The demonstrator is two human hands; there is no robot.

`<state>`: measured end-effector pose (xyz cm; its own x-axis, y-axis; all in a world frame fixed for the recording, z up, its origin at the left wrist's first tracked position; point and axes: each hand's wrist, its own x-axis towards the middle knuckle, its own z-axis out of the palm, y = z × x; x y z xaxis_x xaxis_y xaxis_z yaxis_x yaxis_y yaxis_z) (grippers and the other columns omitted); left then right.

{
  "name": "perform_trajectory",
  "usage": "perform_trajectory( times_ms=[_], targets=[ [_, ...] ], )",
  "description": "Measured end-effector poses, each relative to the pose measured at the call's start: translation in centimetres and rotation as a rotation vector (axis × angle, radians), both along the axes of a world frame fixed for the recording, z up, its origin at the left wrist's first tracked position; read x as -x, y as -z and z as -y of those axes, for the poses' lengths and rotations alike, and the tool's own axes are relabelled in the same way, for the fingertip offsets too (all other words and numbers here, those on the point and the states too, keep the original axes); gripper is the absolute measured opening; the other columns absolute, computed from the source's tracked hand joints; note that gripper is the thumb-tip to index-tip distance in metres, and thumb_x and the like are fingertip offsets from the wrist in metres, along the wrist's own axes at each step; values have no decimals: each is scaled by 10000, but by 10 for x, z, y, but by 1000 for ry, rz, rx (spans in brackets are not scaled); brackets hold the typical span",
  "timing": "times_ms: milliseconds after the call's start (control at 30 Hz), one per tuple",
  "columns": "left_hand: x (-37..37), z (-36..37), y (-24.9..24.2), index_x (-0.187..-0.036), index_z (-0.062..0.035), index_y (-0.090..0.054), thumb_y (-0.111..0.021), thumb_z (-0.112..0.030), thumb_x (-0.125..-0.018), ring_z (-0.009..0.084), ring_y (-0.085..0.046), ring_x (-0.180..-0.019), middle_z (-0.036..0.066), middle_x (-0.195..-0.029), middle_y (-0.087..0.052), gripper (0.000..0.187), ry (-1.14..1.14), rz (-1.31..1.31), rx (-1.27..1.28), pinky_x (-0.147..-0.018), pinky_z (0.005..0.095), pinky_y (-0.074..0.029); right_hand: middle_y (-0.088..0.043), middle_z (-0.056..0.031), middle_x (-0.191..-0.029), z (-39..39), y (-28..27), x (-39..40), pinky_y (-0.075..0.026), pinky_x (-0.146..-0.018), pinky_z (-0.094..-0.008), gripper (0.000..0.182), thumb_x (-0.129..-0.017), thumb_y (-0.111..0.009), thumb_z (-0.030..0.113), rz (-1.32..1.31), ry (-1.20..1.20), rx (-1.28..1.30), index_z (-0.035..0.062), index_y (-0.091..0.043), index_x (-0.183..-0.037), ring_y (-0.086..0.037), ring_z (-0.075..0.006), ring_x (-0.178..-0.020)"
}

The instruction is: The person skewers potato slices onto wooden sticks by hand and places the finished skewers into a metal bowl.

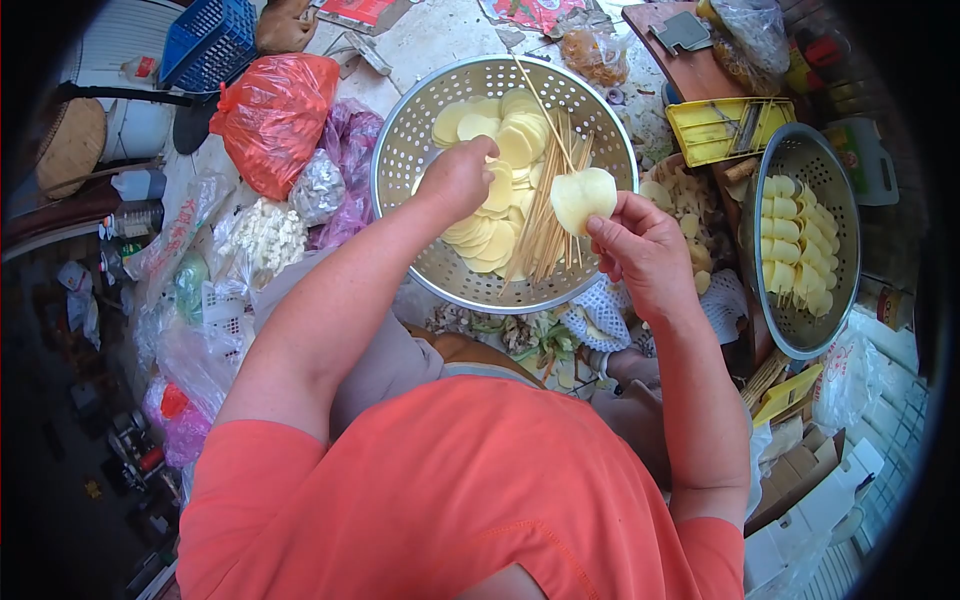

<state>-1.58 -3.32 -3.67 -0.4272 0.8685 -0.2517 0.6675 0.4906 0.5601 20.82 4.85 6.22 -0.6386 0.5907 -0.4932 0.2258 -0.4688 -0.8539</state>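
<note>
A steel colander (397, 235) stands in front of me with many thin potato slices (515, 147) and a bundle of bamboo skewers (545, 215) in it. My right hand (635, 245) pinches pale potato slices (582, 203) over the colander's right side. One bamboo skewer (538, 105) runs from these slices up toward the far rim. My left hand (462, 178) is over the potato pile with its fingers curled in, close to the slices. Whatever those fingers hold, if anything, is hidden.
Right of me, a second colander (850, 240) holds skewered slices, beside a yellow tray (690, 140). A red plastic bag (275, 120), white chunks in clear plastic (262, 240) and a blue basket (210, 45) stand at left. Vegetable scraps (510, 330) lie below the colander.
</note>
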Motion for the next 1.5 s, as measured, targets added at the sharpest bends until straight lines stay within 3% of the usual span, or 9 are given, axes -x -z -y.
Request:
perform_trajectory(
  times_ms=[67,133,333,533,867,967,1033,1167,1500],
  targets=[
    [-4,-1,-1,-977,-79,-589,-625,-87,-762,333,-604,-892,161,-977,-618,218,69,-100,-84,-757,416,-482,-542,31,-628,0,1,-1,-343,-431,-176,91,-835,-638,103,-25,2,5,46,-600,-896,-454,-35,-486],
    [-8,-4,-13,-979,-73,-558,-605,-98,-770,337,-591,-908,163,-997,-593,215,172,-177,116,-748,441,-478,-549,25,-627,0,2,-4,-345,-424,-173,115,-835,-643,126,-19,-7,3,50,-602,-911,-461,-36,-477],
    [-13,-1,-10,-947,-55,-557,-582,-98,-773,337,-608,-871,165,-925,-605,181,231,-362,40,-743,437,-488,-539,31,-627,0,-2,-8,-351,-434,-174,111,-838,-640,123,2,-25,12,50,-603,-913,-459,-32,-484],
    [0,-10,-10,-978,-44,-596,-616,-128,-747,312,-608,-920,165,-996,-588,246,69,-186,225,-764,414,-497,-518,43,-620,2,-3,-10,-359,-460,-182,69,-840,-633,93,0,-20,26,46,-600,-878,-448,-29,-509],
    [-6,-12,-15,-927,-42,-611,-680,-189,-674,321,-624,-849,150,-944,-613,301,137,-294,207,-737,406,-504,-521,42,-629,4,-4,-9,-377,-474,-186,82,-840,-627,83,48,-46,-10,32,-606,-901,-451,-31,-518],
    [10,-20,-22,-874,-39,-597,-665,-145,-686,282,-634,-808,121,-855,-622,226,66,-29,268,-704,390,-507,-528,42,-639,3,3,-14,-386,-477,-186,97,-835,-630,81,55,-92,-18,30,-613,-915,-461,-30,-527],
    [24,-24,-19,-840,-38,-581,-630,-89,-717,231,-634,-781,88,-787,-617,141,-450,766,-96,-656,359,-508,-533,43,-645,3,5,-16,-387,-478,-186,99,-830,-634,81,85,-126,-17,30,-615,-913,-465,-29,-532],
    [30,-30,-55,-1004,-21,-523,-587,-58,-800,222,-612,-876,97,-966,-595,218,-687,1168,-443,-768,380,-530,-546,44,-661,3,5,-16,-391,-484,-183,111,-817,-646,79,116,-178,-11,31,-621,-915,-474,-27,-544],
    [46,-27,-62,-1057,1,-513,-587,-47,-814,229,-618,-866,123,-996,-592,259,-729,1153,-604,-752,401,-545,-548,42,-658,4,0,-16,-359,-453,-175,104,-817,-654,76,107,-190,25,41,-619,-908,-456,-20,-526]
  ],
)
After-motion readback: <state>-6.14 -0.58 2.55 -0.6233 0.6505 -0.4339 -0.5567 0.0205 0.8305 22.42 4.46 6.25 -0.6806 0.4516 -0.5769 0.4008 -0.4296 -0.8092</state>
